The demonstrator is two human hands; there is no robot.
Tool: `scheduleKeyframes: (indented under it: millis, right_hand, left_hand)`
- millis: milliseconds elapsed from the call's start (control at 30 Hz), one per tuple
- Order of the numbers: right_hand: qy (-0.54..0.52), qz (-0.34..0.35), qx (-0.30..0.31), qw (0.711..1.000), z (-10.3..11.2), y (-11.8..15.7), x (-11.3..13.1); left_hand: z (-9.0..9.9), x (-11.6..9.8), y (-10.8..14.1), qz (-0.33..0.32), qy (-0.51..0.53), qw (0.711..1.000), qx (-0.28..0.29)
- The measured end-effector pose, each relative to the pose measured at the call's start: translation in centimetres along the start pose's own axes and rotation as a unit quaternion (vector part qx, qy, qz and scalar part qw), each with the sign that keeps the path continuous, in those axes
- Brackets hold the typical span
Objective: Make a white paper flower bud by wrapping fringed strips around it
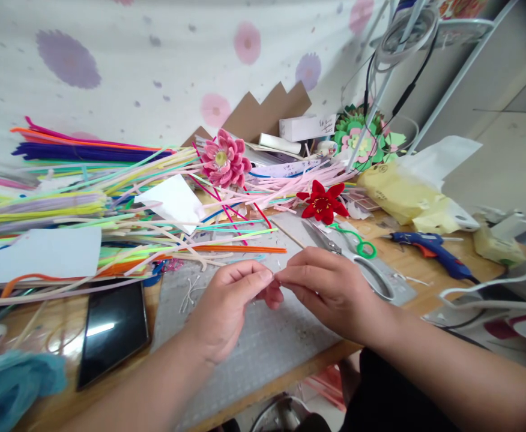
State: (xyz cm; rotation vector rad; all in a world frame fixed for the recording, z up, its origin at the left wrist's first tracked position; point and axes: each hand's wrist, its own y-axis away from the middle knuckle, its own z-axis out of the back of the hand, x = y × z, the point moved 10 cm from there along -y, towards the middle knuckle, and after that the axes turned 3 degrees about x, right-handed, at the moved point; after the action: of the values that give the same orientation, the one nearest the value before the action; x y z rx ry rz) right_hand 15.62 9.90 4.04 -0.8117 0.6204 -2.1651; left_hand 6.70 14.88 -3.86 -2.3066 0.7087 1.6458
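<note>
My left hand and my right hand meet over the grey cutting mat, fingertips pinched close together. Something small and pale seems to be between them, too small to name. Just beyond my right hand lie scissors with grey handles, partly covered by that hand. A red flower with pointed petals rests behind the scissors, with a bent green pipe cleaner beside it. Left of my left hand, a few thin white strands lie on the mat.
Bundles of coloured pipe cleaners cover the table's left and back. A pink flower sits among them. A black phone lies front left; a blue glue gun lies right, near a yellow package. White paper rests on the pile.
</note>
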Motion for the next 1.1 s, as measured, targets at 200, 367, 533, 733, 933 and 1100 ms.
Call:
scheduleKeyframes:
  millis: [200,367,533,733,933,1100]
  right_hand:
    - [-0.015,0.004,0.010,1.000,-0.1,-0.1,0.2]
    - [-0.086,-0.012,0.012,0.996,0.3,-0.2,0.3]
    - [-0.237,-0.135,-0.058,0.960,1.6,0.5,-2.4]
    - [-0.440,-0.248,-0.198,0.840,3.0,1.5,-6.6]
    - [-0.485,-0.272,-0.211,0.804,3.1,1.9,-8.3]
    - [-0.522,-0.263,-0.195,0.788,2.8,1.8,-8.3]
  left_hand:
    - [0.6,0.1,-0.1,-0.009,-0.017,1.000,-0.019]
    - [0.8,-0.6,0.0,-0.033,-0.022,0.999,-0.031]
    - [0.7,-0.9,0.1,-0.036,-0.021,0.999,-0.035]
    - [0.6,-0.5,0.1,-0.038,-0.049,0.998,-0.024]
    - [0.9,-0.3,-0.1,-0.041,-0.068,0.996,-0.031]
    - [1.3,-0.2,-0.2,-0.035,-0.090,0.994,-0.049]
